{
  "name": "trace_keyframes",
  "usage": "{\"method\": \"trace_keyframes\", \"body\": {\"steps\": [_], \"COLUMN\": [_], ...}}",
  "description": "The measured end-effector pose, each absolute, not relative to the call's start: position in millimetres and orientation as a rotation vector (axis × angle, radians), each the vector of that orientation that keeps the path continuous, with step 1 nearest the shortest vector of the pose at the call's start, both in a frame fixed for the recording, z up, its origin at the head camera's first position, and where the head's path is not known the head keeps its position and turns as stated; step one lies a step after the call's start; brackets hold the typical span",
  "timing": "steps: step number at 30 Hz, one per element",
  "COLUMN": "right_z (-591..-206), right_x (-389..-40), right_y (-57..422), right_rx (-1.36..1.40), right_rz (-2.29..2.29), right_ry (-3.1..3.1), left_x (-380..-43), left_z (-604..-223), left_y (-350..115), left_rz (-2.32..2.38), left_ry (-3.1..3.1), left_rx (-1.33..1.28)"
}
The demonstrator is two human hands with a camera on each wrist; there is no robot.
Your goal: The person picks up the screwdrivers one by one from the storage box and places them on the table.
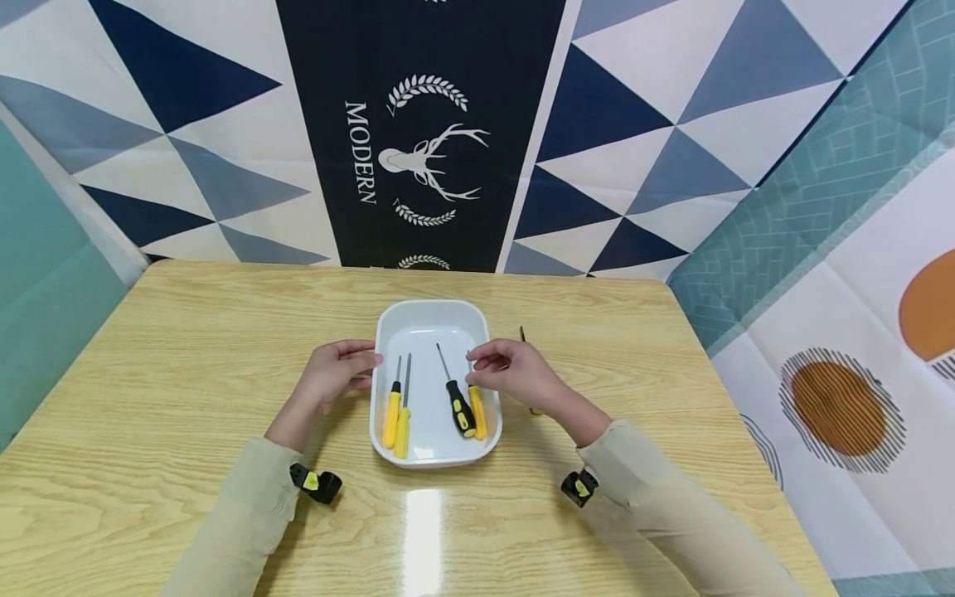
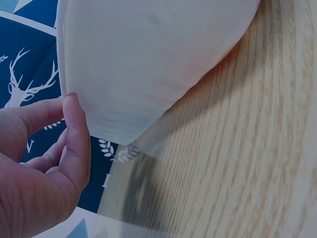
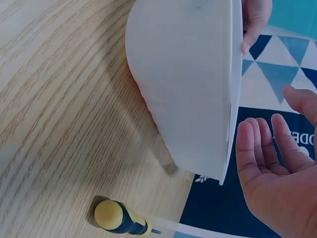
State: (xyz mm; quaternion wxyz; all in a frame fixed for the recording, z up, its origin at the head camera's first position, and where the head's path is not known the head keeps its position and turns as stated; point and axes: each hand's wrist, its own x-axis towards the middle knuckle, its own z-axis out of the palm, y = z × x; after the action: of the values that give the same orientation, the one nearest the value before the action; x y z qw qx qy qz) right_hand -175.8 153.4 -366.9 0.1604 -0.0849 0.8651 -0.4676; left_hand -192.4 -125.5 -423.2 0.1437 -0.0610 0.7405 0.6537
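Note:
A white rectangular tray (image 1: 436, 454) sits on the table. My left hand (image 1: 339, 371) pinches its left rim between thumb and fingers. Inside at the left lie two screwdrivers side by side, one yellow-and-black (image 1: 391, 419) and one with a plain yellow handle (image 1: 403, 431). On the tray's right side a black-and-yellow screwdriver (image 1: 459, 410) lies beside a yellow-handled screwdriver (image 1: 478, 414), its shaft partly covered by my right hand (image 1: 515, 371). That hand hovers at the right rim with loosely bent fingers, thumb apart and nothing between them in the right wrist view.
Just right of the tray, another yellow-and-black screwdriver (image 3: 119, 217) lies on the wooden table (image 1: 224, 348), mostly hidden under my right hand in the head view. A patterned cloth (image 1: 425, 157) hangs behind the table's far edge.

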Motion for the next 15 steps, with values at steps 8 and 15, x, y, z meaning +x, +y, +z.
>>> {"method": "trace_keyframes", "body": {"steps": [8, 15], "right_z": [-367.2, -367.3], "right_x": [-175.3, -174.3], "right_y": [147.7, 141.5], "right_rx": [-0.244, -0.225], "right_rz": [-1.322, -1.304], "right_ry": [2.466, 2.450], "left_x": [-192.7, -192.7], "left_z": [-422.6, -424.4], "left_y": [-124.9, -124.9], "left_rz": [1.888, 1.867], "left_ry": [2.138, 2.156], "left_rx": [-0.173, -0.189]}}
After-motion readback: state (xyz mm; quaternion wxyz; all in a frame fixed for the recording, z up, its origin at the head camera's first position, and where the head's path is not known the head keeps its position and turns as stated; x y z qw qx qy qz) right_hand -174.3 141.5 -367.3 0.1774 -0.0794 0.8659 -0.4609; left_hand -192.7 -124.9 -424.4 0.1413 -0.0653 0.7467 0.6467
